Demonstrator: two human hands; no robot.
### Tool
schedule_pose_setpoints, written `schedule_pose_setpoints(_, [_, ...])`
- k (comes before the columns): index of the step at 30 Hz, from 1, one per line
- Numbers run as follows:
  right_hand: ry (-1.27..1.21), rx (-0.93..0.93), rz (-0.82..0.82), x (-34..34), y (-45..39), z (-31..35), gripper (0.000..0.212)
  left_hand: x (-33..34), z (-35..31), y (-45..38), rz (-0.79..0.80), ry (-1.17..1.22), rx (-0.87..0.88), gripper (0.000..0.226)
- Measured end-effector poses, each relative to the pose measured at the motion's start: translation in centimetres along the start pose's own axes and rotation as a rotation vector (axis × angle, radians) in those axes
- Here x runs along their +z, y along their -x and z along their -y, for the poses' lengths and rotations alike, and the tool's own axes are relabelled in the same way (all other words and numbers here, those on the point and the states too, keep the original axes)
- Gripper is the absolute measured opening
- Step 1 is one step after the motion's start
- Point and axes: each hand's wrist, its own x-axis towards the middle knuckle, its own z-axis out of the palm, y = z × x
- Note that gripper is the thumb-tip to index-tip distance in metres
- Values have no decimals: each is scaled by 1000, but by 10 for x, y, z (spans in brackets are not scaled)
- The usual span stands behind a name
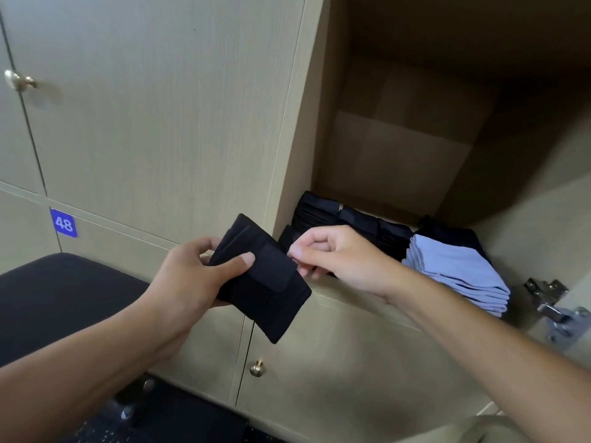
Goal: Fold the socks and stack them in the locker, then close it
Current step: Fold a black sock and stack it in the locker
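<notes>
A folded black sock (268, 282) is held just outside the open locker (367, 318), below and left of its opening. My left hand (188, 279) grips it, thumb on top and fingers beneath. My right hand (335, 254) has its fingers curled and pinches the sock's right edge at the locker's front lip. On the locker floor lie folded black socks (351, 219) in a row at the left. A stack of light blue socks (460, 270) sits to their right, with dark socks behind it.
The locker's metal hinge (550, 302) sticks out at the lower right. Closed locker doors with brass knobs (257, 367) surround the opening. A blue label 48 (63, 223) is at the left. A black padded seat (64, 298) stands below my left arm.
</notes>
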Motion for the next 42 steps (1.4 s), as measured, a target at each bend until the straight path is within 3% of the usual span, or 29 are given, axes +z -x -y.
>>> schedule_pose_setpoints(8, [-166,-22,106,8,9,3,39,1,0,-2,39,63,-55,42])
schedule_pose_setpoints(13, [-113,-40,121,1,7,-7,25,7,-2,0,86,17,-47,48])
schedule_pose_setpoints(19, [54,-51,8,-14,9,-15,14,12,3,-2,131,-39,-31,56])
schedule_pose_setpoints(23, [80,-42,-17,-29,12,-16,21,16,3,-3,139,-70,-18,34])
schedule_pose_setpoints(26, [44,-42,-106,-45,11,-16,26,19,3,-3,147,-94,-3,31])
schedule_pose_setpoints(34, [-81,39,-563,-96,-18,-43,35,26,6,-3,136,-123,4,26])
schedule_pose_setpoints(42, [-272,261,-676,-128,-61,-62,37,28,10,-4,111,-182,39,27])
